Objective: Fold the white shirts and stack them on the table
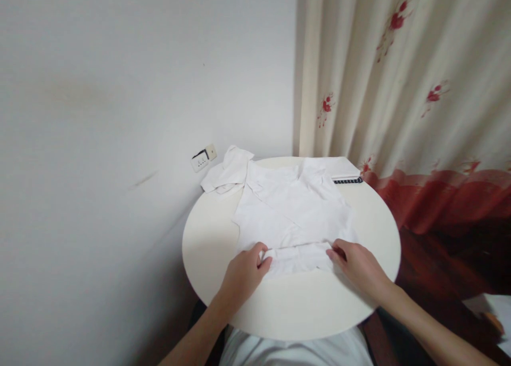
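A white shirt (pixel 293 206) lies spread on a round white table (pixel 295 313), its near edge turned up into a narrow folded band. At the left end of that band, my left hand (pixel 247 273) pinches the fabric between thumb and fingers. My right hand (pixel 355 262) grips the band's right end the same way. Between the two hands the band runs roughly straight, with small wrinkles. Both hands rest low, close to the tabletop.
Crumpled white cloth (pixel 229 170) sits at the table's back left, by a wall socket (pixel 199 161). At the back right is a folded white cloth (pixel 333 167) above a black-and-white strip (pixel 348 181). A wall borders the left; a flowered curtain (pixel 359 89) hangs behind right.
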A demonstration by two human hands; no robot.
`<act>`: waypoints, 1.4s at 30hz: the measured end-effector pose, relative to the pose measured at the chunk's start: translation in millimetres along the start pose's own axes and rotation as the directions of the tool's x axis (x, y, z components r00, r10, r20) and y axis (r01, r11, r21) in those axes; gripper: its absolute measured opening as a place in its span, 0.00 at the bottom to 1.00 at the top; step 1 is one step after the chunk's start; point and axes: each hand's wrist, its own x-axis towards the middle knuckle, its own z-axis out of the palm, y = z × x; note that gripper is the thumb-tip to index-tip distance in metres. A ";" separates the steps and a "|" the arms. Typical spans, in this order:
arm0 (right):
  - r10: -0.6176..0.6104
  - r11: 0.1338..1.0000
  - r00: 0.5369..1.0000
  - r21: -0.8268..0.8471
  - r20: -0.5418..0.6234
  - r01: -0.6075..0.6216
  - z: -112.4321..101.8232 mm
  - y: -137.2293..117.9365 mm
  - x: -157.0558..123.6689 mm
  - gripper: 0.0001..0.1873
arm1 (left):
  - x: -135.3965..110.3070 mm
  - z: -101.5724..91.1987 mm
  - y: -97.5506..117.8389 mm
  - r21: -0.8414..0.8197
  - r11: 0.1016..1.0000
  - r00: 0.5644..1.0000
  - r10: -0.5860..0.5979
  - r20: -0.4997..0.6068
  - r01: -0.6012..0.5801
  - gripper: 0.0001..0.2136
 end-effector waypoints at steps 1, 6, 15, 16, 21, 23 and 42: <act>0.007 0.999 1.000 -0.045 -0.013 -0.008 0.0 -1.1 0.2 0.16 | -0.5 0.9 -1.3 0.012 1.000 1.000 -0.018 -0.014 0.018 0.09; -0.071 0.978 0.988 -0.205 -0.135 0.042 1.9 -2.4 -3.1 0.15 | -4.1 1.8 -7.3 0.047 0.996 0.991 -0.070 -0.116 0.076 0.10; -0.209 0.973 0.958 -0.137 -0.195 0.184 2.0 26.9 -21.5 0.15 | -24.0 -5.2 -31.2 -0.329 0.942 0.974 -0.007 -0.227 -0.070 0.14; -0.227 0.971 0.952 -0.126 -0.205 0.204 -0.8 33.3 -24.3 0.15 | -27.8 -7.7 -36.7 -0.363 0.928 0.964 -0.023 -0.265 -0.078 0.14; -0.297 0.955 0.935 -0.070 -0.193 0.289 -17.0 59.9 -41.3 0.14 | -47.1 -19.0 -63.6 -0.325 0.933 0.964 0.072 -0.256 -0.156 0.08; -0.318 0.948 0.933 -0.030 -0.169 0.318 -21.0 66.0 -46.7 0.13 | -53.2 -19.1 -69.8 -0.294 0.937 0.973 0.139 -0.185 -0.190 0.05; -0.236 0.972 0.879 -0.120 -0.415 0.204 -6.5 63.5 -37.7 0.08 | -46.4 0.5 -49.7 -0.073 0.985 0.920 0.117 -0.373 -0.155 0.09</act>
